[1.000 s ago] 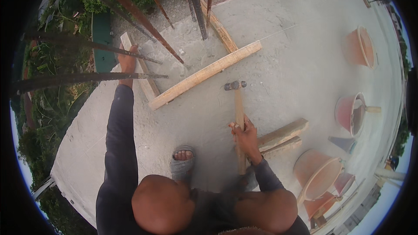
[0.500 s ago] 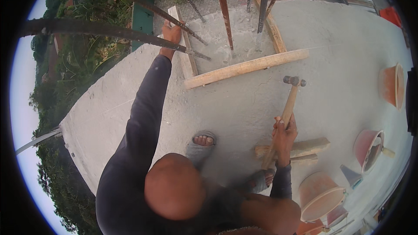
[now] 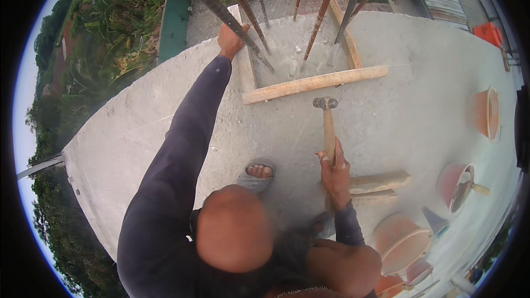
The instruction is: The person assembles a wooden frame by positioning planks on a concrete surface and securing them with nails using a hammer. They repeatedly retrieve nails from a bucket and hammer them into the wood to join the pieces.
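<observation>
My left hand [image 3: 230,42] reaches far forward, its fingers closed around the left wooden strip [image 3: 248,72]. That strip meets the left end of a front wooden strip [image 3: 314,84]. A third strip, the right wooden strip [image 3: 351,49], runs back from near the front strip's other end. Together they border three sides of a patch of concrete with several steel rebars [image 3: 321,16] standing in it. My right hand [image 3: 335,176] grips a ball-peen hammer [image 3: 329,127] by its wooden handle. The hammer's metal head is just in front of the front strip, apart from it.
Two loose wood offcuts [image 3: 378,183] lie beside my right hand. Several buckets stand at the right, among them a red bucket [image 3: 454,185] and an orange bucket [image 3: 487,113]. A trowel-like tool [image 3: 435,221] lies between buckets. The concrete slab's edge [image 3: 116,105] drops off at the left toward greenery.
My right hand has moved the hammer left and its handle now points more straight ahead. The left hand keeps its hold on the strip. The view has shifted slightly.
</observation>
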